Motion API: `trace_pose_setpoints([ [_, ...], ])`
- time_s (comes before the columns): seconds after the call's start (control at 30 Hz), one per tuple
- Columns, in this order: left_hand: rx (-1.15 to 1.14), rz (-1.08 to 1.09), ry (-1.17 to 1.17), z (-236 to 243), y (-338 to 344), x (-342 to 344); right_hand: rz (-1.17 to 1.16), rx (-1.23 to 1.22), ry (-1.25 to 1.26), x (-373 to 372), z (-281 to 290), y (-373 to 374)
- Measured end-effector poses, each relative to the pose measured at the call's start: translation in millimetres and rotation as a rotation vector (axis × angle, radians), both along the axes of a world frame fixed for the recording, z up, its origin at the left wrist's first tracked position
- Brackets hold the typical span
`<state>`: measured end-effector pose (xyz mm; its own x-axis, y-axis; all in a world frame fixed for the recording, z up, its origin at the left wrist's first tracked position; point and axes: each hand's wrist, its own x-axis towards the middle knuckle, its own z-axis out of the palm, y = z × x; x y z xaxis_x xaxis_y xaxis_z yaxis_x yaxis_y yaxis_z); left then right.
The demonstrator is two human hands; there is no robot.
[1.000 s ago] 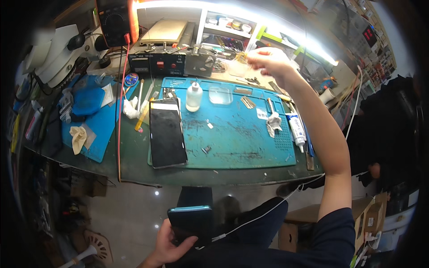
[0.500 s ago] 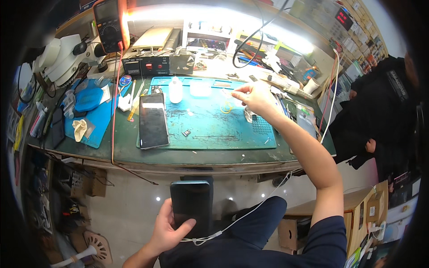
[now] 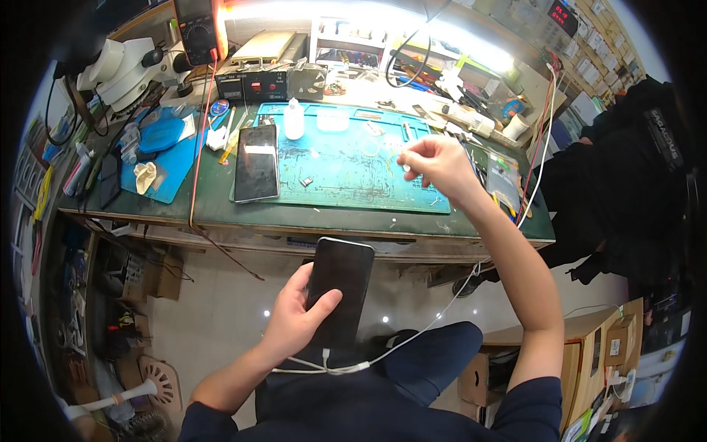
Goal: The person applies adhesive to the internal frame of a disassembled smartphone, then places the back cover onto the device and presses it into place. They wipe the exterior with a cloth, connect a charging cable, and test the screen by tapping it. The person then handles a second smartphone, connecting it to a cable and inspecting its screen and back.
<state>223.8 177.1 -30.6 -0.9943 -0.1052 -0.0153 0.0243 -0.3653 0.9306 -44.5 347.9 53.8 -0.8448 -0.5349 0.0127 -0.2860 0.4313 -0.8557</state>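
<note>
My left hand (image 3: 294, 320) grips a smartphone (image 3: 347, 276) with a dark screen, held above my lap in front of the bench edge. The thumb lies across the screen. A white charging cable (image 3: 398, 352) is plugged into the phone's lower end. My right hand (image 3: 442, 168) is raised over the right part of the blue repair mat (image 3: 346, 171), with thumb and fingers pinched together. Whatever is in the pinch is too small to make out. On the mat's left side lies another dark phone (image 3: 257, 163), beside a white squeeze bottle (image 3: 294, 120) and a small metal piece (image 3: 306, 181).
A microscope (image 3: 121, 77) and a multimeter (image 3: 197, 33) stand at the back left, near a black power unit (image 3: 254, 86). Red and white wires hang over the bench edge. Tools crowd the right side. A person in dark clothes (image 3: 618, 169) is at the right.
My left hand has lifted the phone up and slightly right, so its plugged-in cable end now shows. The right hand, still pinched, has shifted right and nearer. The whole view has also shifted.
</note>
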Motion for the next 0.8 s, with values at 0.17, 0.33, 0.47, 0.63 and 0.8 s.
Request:
trace_pose_setpoints([
  [0.17,-0.105,-0.059,0.033,-13.6,17.9,-12.5,0.097,0.036,0.248,88.1,-1.4,18.5],
  [0.33,0.078,-0.015,0.046,-10.8,30.0,-21.4,-0.031,0.046,0.663,125.3,-6.3,40.7],
  [0.47,0.221,0.179,0.039,-7.5,23.1,-17.7,-0.053,-0.025,0.464,158.5,-21.0,68.6],
  [0.63,0.321,0.182,0.059,-4.0,27.5,-20.0,0.105,-0.26,-0.056,205.3,-78.0,67.0],
  [0.8,0.294,0.069,0.047,-9.4,28.8,-16.0,0.057,-0.387,-0.122,220.6,-91.6,50.8],
])
